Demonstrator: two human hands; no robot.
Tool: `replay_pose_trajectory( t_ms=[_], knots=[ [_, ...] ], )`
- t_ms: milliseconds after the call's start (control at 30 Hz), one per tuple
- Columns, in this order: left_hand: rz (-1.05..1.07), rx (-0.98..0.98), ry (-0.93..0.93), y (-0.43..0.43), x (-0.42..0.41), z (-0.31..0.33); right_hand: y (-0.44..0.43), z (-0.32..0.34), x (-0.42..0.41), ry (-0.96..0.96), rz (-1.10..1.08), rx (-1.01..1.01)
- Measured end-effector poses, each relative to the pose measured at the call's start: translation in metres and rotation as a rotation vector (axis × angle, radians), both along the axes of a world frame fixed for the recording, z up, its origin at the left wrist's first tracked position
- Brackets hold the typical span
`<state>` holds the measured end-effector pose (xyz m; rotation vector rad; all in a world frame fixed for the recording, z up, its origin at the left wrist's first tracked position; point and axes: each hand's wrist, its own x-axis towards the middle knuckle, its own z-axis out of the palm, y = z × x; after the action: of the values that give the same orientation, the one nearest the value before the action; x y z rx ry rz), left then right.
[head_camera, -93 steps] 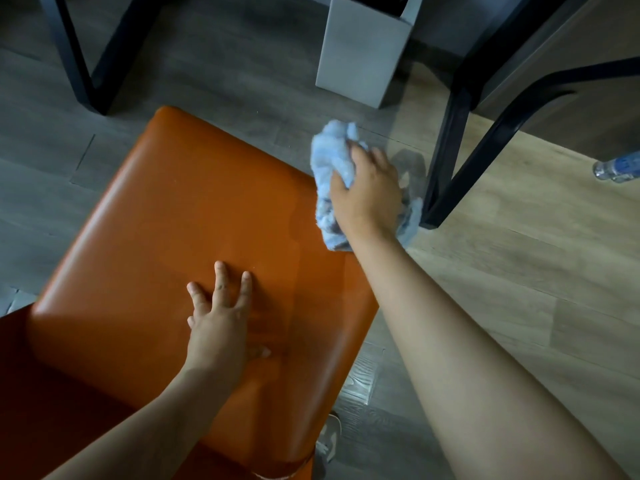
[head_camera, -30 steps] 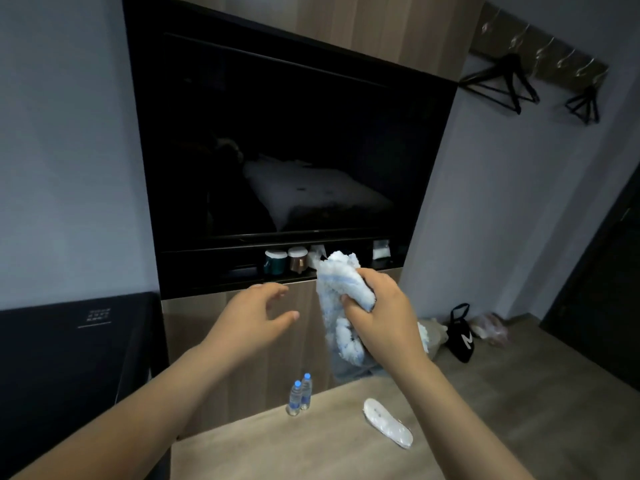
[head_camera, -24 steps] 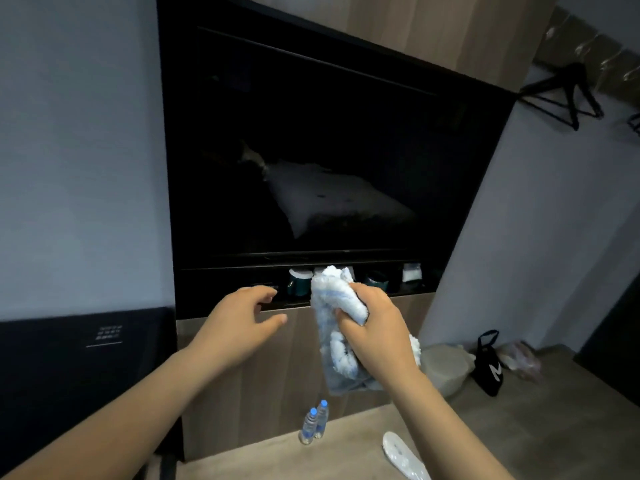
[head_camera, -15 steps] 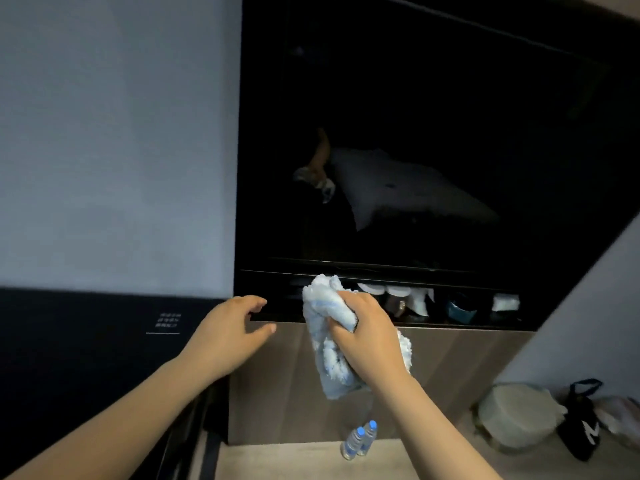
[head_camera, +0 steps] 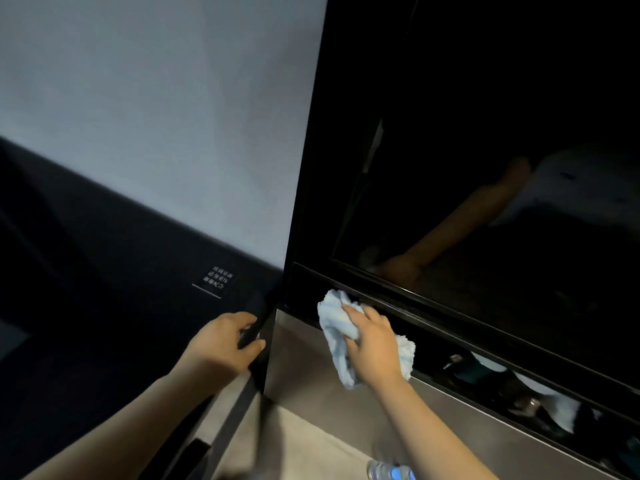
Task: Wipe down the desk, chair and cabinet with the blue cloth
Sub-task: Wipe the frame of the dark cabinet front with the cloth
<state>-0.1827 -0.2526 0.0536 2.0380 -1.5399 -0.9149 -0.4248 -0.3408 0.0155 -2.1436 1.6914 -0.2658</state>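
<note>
Two hands are in view, both engaged. The right hand (head_camera: 374,355) has its fingers curled round a crumpled pale-blue terry cloth (head_camera: 334,322) and presses it against the front of the tall cabinet (head_camera: 306,370), at the line where the brown wood-grain lower panel meets the black open slot above. Cloth shows above the knuckles and again at the outer side of the wrist.

The left hand (head_camera: 221,344) is closed, fingers above and thumb below, on the right-hand edge of a matt black wall panel (head_camera: 121,306), just beside the cabinet's left corner. The panel carries a small block of white print (head_camera: 219,278), too small to read. A pale grey wall (head_camera: 156,116) rises above it.

A glossy black screen (head_camera: 502,150) fills the cabinet's upper recess and shows a dim reflection of an arm. Several small containers (head_camera: 485,372) stand in the slot to the right of the cloth, too dark to identify. Blurred blue-capped clear bottles (head_camera: 391,474) sit at the bottom edge, on the light floor (head_camera: 311,441).
</note>
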Motion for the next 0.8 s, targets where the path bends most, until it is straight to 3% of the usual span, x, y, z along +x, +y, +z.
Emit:
replay_pose_trajectory(
  t_ms=[167, 300, 500, 667, 800],
  knots=[
    [0.051, 0.075, -0.045, -0.017, -0.012, -0.032, -0.041, -0.029, 0.004, -0.054, -0.094, 0.113],
    [0.117, 0.093, -0.044, -0.025, -0.021, -0.040, -0.060, -0.036, 0.009, 0.065, -0.029, 0.172],
    [0.159, 0.110, -0.035, -0.020, -0.036, -0.044, -0.069, -0.032, 0.011, 0.166, -0.116, 0.404],
    [0.171, 0.089, -0.054, -0.010, -0.043, -0.041, -0.057, -0.033, -0.008, 0.080, -0.209, 0.232],
    [0.149, 0.081, -0.058, 0.000, -0.045, -0.041, -0.037, -0.035, -0.027, -0.047, -0.052, 0.062]
  ],
)
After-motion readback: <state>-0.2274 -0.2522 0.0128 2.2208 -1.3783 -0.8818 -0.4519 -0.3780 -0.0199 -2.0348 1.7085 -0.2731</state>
